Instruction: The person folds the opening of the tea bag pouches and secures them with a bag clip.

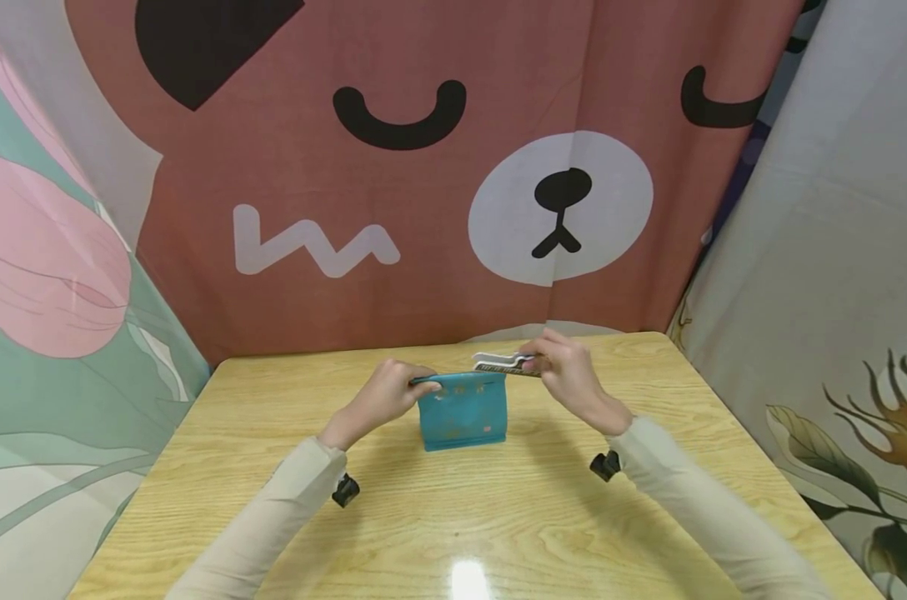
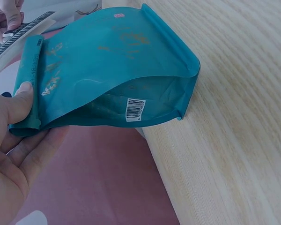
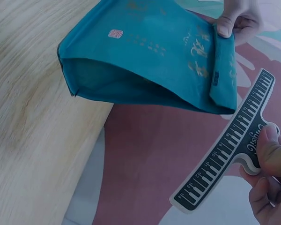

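Note:
A teal gusseted pouch (image 1: 464, 412) stands upright on the table, its top edge folded over into a flat roll. My left hand (image 1: 389, 390) pinches the left end of that fold, thumb on the front and fingers behind, as the left wrist view also shows. My right hand (image 1: 568, 375) grips a long bag clip (image 3: 225, 145) with a piano-key pattern and the word "music" on it. Thumb and fingers squeeze the clip's handles. In the head view the clip's left end is right at the pouch's top right corner.
The pouch rests on a light wooden table (image 1: 453, 508). Behind the table's far edge hangs a reddish curtain (image 1: 423, 308) with a bear face, and patterned curtains (image 1: 821, 333) flank both sides. A small black wrist camera (image 1: 605, 465) hangs under each sleeve.

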`<state>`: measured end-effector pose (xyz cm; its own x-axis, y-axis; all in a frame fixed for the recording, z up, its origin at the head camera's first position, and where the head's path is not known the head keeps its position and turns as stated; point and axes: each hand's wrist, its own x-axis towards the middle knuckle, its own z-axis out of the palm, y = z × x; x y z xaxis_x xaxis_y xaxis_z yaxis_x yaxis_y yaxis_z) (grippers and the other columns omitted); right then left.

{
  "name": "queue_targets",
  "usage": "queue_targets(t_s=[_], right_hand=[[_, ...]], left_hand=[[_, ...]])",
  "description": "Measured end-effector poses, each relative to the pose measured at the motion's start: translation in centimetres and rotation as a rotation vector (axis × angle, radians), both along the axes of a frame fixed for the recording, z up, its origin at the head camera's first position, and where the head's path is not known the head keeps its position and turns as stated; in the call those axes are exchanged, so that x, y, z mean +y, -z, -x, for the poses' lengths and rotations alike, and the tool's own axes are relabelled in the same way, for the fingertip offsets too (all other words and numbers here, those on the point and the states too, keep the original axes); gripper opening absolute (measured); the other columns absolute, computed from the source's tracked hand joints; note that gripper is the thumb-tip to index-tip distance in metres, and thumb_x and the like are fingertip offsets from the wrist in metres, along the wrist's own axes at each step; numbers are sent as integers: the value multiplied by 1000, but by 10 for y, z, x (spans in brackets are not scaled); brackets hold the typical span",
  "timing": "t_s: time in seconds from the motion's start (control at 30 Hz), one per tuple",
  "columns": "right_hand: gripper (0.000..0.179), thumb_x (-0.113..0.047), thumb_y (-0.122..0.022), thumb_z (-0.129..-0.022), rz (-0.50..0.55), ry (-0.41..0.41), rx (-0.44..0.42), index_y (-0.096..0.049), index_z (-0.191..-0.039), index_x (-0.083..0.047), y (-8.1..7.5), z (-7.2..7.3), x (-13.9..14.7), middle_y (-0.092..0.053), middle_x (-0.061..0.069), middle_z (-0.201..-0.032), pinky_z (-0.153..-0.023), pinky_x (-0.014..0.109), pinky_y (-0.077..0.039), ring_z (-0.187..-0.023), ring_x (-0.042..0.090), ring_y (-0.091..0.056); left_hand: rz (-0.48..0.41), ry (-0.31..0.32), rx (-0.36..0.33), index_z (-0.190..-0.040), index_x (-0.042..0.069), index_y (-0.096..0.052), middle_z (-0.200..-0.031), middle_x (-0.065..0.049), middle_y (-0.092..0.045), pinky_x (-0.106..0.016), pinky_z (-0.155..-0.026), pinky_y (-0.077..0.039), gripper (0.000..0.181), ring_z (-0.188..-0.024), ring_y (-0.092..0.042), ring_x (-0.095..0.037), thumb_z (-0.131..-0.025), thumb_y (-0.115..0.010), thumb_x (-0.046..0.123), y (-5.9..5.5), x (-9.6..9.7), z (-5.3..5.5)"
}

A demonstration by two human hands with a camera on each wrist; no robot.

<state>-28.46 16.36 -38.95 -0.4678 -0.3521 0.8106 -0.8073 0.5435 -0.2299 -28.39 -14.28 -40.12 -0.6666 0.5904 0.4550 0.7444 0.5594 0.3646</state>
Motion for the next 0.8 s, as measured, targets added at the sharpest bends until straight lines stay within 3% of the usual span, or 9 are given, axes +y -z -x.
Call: queue_targets(t_s=[0.27, 0.6, 0.8], right_hand=[[22, 12, -81, -74, -9, -23, 3, -76, -88, -4, 0, 0, -8, -59, 0, -77, -51, 27, -46, -60, 11, -55], [23, 13, -81, -73, -15, -25, 52, -77, -88, -4, -1, -2, -14, -57, 2, -76, -52, 30, -46, -63, 14, -54], [28, 22, -74, -74, -12, -57, 74, -77, -90, -1, -1, -2, -19, -56, 3, -76, -54, 29, -48, -68, 16, -56]], left_hand=[[5, -9, -5, -106, 10, -77, -87, 1, -74, -23, -60, -50, 16, -56, -54, 3, -95, -69, 19, 1, 0, 1], [-5, -2, 4, -104, 9, -77, -87, 1, -74, -24, -60, -49, 15, -56, -53, 3, -95, -70, 18, 1, 0, 1], [-14, 3, 4, -104, 8, -77, -86, 0, -74, -24, -59, -49, 16, -55, -54, 1, -94, -71, 17, 1, 1, 1]])
